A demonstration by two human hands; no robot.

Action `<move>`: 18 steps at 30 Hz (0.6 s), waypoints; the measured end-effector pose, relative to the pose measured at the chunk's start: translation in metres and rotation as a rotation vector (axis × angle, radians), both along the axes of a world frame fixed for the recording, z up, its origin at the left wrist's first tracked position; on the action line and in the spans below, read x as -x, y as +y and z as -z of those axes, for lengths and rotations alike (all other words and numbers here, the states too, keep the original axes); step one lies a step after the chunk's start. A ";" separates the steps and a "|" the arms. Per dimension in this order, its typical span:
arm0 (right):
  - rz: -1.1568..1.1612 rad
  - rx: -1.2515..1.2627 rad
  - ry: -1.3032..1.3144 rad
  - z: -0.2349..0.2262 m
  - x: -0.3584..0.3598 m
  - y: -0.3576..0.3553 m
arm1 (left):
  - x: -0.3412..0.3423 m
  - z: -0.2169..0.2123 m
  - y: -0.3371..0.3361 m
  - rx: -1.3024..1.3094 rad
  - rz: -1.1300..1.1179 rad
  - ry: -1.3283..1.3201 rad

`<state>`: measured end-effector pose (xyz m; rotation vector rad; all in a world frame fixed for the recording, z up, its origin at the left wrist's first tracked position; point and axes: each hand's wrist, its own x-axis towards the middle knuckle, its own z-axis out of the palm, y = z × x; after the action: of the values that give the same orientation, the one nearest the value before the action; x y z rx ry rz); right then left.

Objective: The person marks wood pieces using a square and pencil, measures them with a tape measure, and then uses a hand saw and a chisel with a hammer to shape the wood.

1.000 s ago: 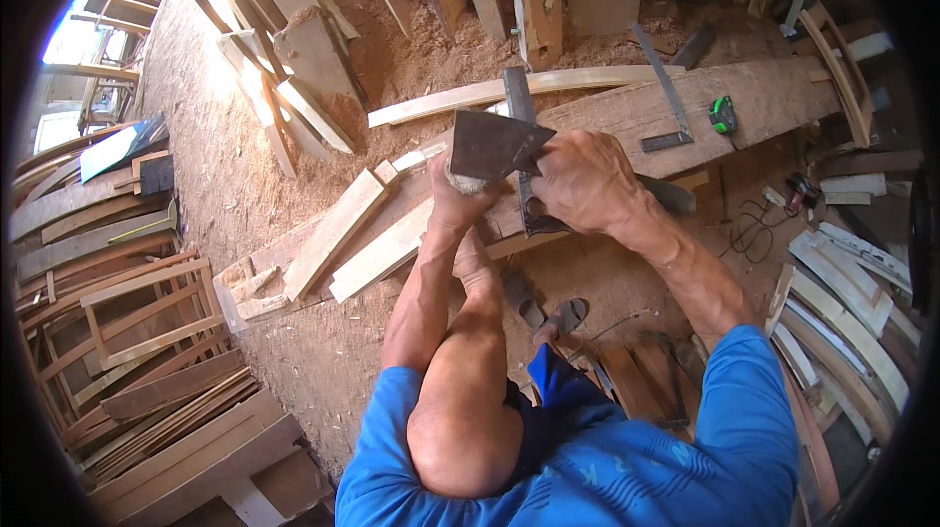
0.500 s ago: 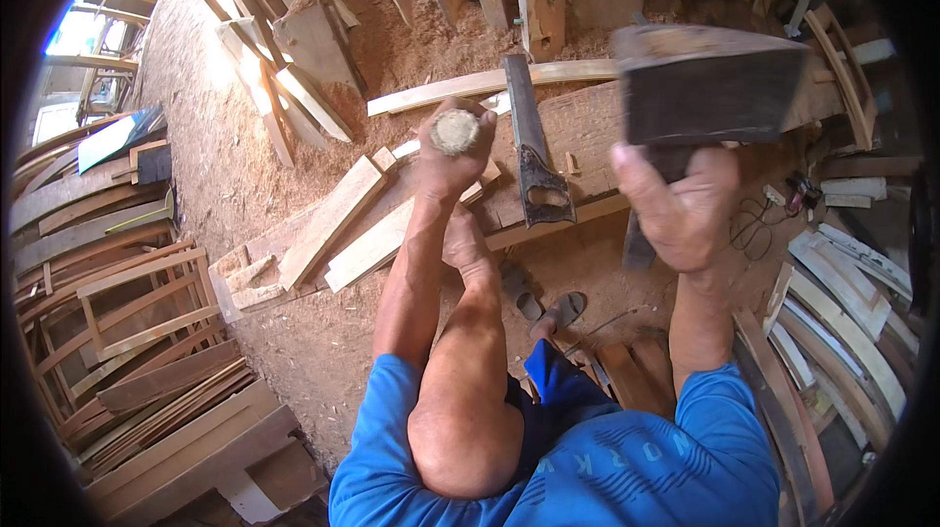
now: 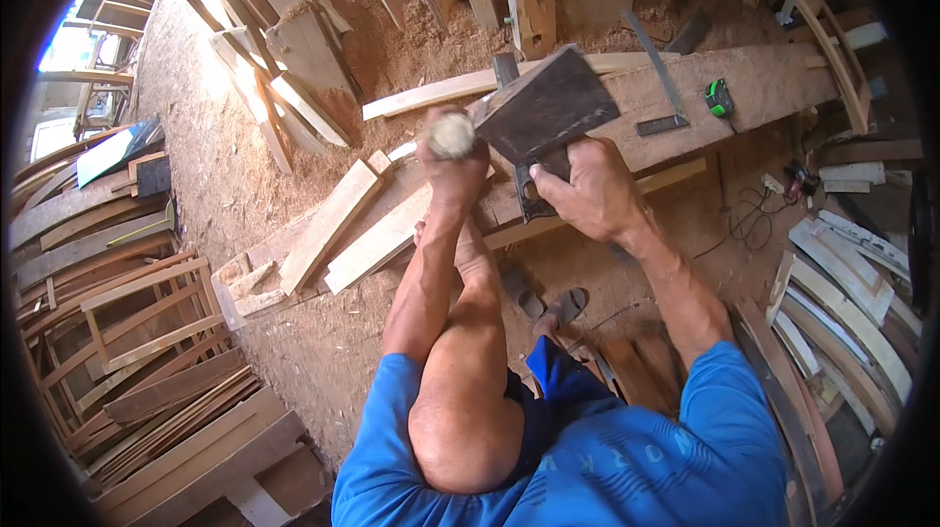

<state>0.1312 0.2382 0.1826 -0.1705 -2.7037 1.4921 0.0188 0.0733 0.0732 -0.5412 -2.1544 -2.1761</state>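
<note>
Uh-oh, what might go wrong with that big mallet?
The mallet in the right grip might miss the round pale end and bump the left grip around it. The bare foot looks close below, so a slip could hurt it. The saw on the plank might get knocked.

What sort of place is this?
Probably a woodworking shop: a mallet in the right hand, a square on a thick plank, and wood shavings on the floor.
</note>
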 end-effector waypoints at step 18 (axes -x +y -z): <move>0.235 0.184 0.521 -0.055 -0.010 0.003 | 0.035 -0.015 -0.017 0.260 0.107 0.062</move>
<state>0.1408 0.2417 0.2374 -0.0860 -2.0677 1.4647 -0.0164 0.0564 0.0879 -0.7423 -2.4429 -1.9078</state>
